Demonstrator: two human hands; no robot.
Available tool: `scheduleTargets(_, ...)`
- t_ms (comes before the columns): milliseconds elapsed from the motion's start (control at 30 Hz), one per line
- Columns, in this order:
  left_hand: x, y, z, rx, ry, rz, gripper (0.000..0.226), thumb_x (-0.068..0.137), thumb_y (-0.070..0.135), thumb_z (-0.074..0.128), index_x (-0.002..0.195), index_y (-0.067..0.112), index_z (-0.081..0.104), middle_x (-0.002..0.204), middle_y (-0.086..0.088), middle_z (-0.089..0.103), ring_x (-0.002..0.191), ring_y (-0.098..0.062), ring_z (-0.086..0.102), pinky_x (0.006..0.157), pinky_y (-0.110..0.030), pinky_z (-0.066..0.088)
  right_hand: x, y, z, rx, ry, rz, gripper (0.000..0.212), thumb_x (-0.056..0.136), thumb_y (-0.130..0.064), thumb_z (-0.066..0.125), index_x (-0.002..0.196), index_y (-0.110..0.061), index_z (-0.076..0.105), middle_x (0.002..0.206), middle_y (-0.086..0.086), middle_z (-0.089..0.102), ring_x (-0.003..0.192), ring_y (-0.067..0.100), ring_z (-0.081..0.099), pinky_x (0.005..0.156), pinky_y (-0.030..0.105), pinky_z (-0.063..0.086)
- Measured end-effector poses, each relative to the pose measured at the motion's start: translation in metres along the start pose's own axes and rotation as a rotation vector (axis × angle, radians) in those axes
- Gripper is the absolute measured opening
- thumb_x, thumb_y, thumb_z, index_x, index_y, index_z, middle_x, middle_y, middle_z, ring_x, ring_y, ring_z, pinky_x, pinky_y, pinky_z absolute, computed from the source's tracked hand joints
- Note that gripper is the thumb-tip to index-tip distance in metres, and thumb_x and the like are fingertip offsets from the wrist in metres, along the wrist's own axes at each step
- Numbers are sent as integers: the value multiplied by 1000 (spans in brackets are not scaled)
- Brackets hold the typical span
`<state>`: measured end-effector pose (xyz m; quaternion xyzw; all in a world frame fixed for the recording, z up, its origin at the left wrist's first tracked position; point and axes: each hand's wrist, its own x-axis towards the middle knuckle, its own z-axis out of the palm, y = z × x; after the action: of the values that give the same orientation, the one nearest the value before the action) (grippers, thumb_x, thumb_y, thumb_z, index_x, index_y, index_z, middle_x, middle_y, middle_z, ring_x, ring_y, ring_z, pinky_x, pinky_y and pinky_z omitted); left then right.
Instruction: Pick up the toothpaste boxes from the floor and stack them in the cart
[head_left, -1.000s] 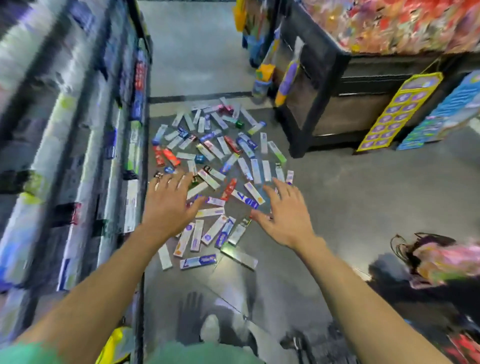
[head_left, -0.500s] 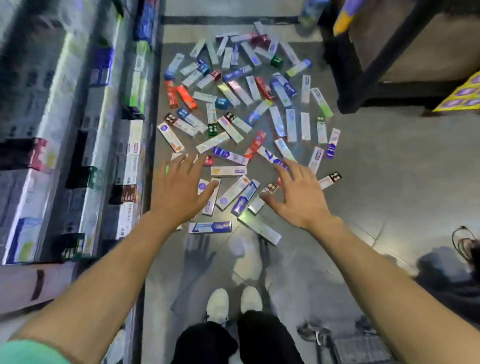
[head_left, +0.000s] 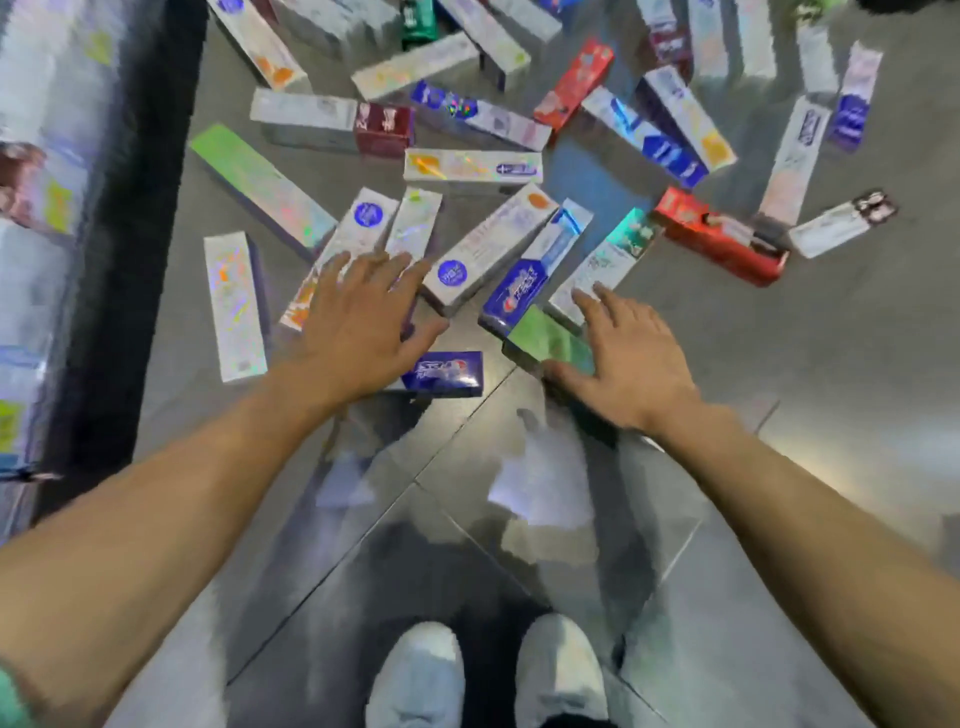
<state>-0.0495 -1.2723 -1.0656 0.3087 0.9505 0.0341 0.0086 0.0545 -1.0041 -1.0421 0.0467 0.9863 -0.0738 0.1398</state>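
Note:
Several toothpaste boxes lie scattered flat on the grey floor (head_left: 810, 364) ahead of me. My left hand (head_left: 353, 327) reaches down with spread fingers over a white box with a blue circle (head_left: 358, 228) and a dark blue box (head_left: 447, 371) near its thumb. My right hand (head_left: 623, 358) is spread over a green box (head_left: 545, 338), the thumb at the box's near side. Beside it lie a blue and white box (head_left: 530, 275) and a red box (head_left: 722, 239). Neither hand holds anything. No cart is in view.
A shop shelf (head_left: 52, 208) with boxed goods runs along the left, its dark base edge beside the boxes. My white shoes (head_left: 483, 675) stand on the floor at the bottom centre. Bare floor lies to the right of the boxes.
The view has dropped much closer to the floor. Both hands have come down from above the pile to the nearest boxes, still spread.

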Motion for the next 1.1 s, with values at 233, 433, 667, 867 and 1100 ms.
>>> scheduleTargets(233, -16, -12, 63, 51, -133, 52, 82, 91, 72, 30, 145, 12, 46, 142, -12, 56, 128, -34, 52, 106, -50, 39, 9, 21, 65, -23, -74, 61, 88, 88, -71, 49, 154, -17, 27, 148, 16, 43, 133, 36, 44, 108, 44, 37)
scheduleTargets(433, -41, -13, 82, -51, -257, -12, 85, 88, 79, 31, 140, 14, 48, 135, -12, 59, 122, -30, 53, 102, -47, 43, 0, 15, 87, 53, -80, 175, 83, 87, -61, 63, 150, -20, 29, 133, 16, 49, 120, 38, 49, 98, 47, 43)
scheduleTargets(667, -43, 1, 86, -135, -247, -94, 72, 89, 66, 53, 138, 13, 51, 126, -13, 57, 118, -27, 52, 93, -40, 43, -5, 17, 103, 41, -75, 209, 74, 86, -55, 65, 143, -16, 36, 129, 17, 55, 116, 40, 52, 94, 45, 44)
scheduleTargets(867, -57, 3, 82, -231, -244, -142, 68, 88, 58, 64, 134, 9, 50, 125, -13, 59, 112, -26, 57, 86, -34, 43, -21, 17, 102, 76, -92, 205, 73, 90, -58, 60, 146, -20, 32, 128, 15, 53, 119, 39, 51, 90, 44, 45)
scheduleTargets(1100, -56, 33, 36, -855, 8, -525, 60, 91, 53, 64, 132, 23, 33, 142, -3, 50, 120, -16, 56, 80, -31, 52, -25, -9, 73, 868, 67, 256, 79, 86, -64, 52, 154, -33, 29, 140, 0, 56, 124, 25, 54, 100, 43, 46)
